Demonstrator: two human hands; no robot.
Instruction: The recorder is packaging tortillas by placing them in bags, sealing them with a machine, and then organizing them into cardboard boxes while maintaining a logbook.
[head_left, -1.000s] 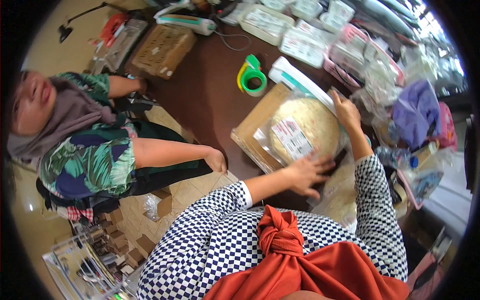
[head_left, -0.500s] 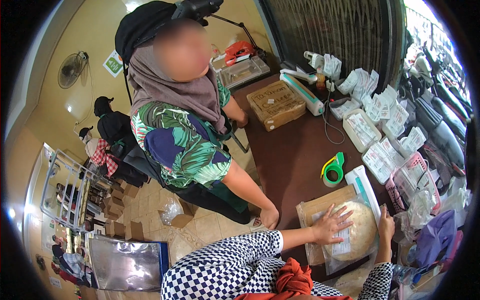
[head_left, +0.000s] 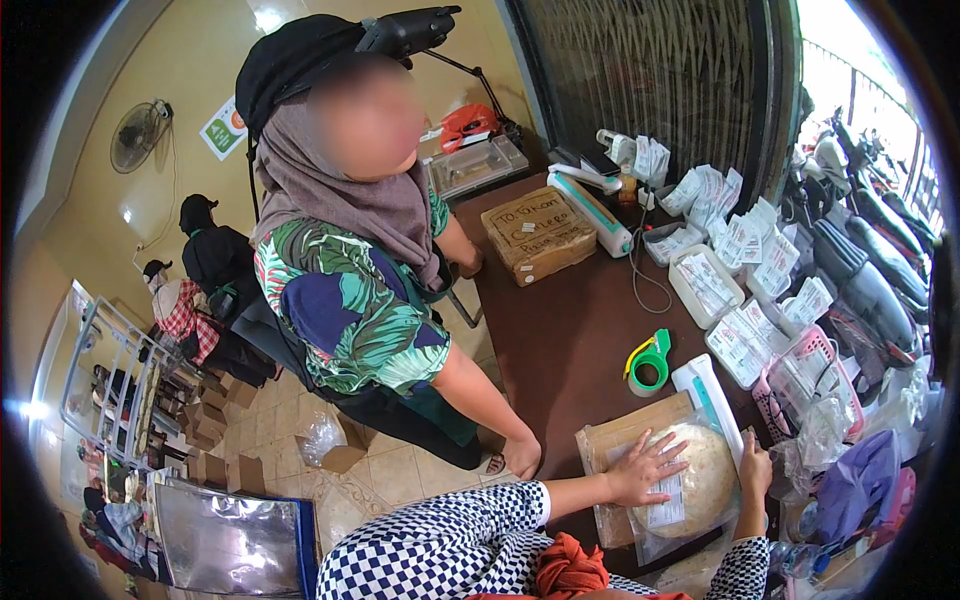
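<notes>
A round pale flatbread lies in a clear plastic bag with a white printed label, on a flat piece of cardboard. My left hand rests flat on the bag, fingers spread over the flatbread's left side. Along the bag's right edge stands a white and teal bag sealer. My right hand is closed round the near end of the sealer's long white arm, which lies down over the bag's edge. The right fingertips are partly hidden.
A green tape dispenser sits beyond the sealer. Farther back are a cardboard box and a second sealer. Trays of printed packets and a pink basket line the right side. A co-worker's hand is at the table's left edge.
The whole view has shifted slightly, so the table things appear a little farther left and lower. Both my hands keep their places on the bag and the sealer arm.
</notes>
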